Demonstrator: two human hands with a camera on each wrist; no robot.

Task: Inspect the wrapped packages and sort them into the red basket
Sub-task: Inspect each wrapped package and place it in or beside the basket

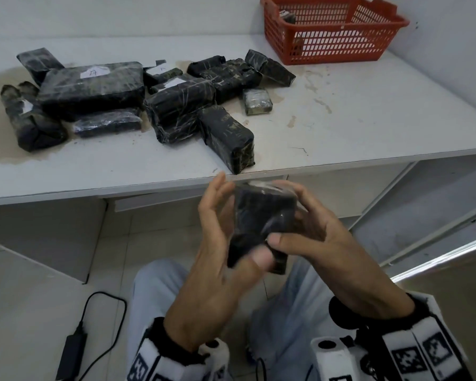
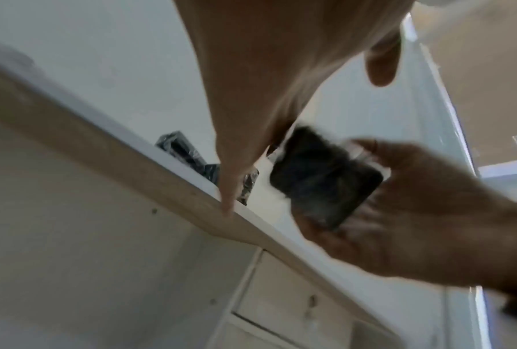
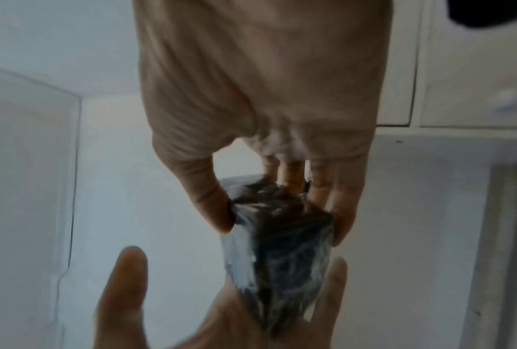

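a small black wrapped package (image 1: 261,224) is held up in front of the person, below the table edge (image 1: 176,182) and well short of the red basket (image 1: 333,31) at the far right corner. the right hand (image 1: 322,237) pinches it between thumb and fingers; the left hand (image 1: 217,243) lies against its other side with fingers mostly straight, thumb on the lower end. the wrap looks slick, so it could slip through that light hold and drop to the floor. the long reach to the basket risks brushing the other packages (image 1: 138,100), one of which sits at the table's edge.
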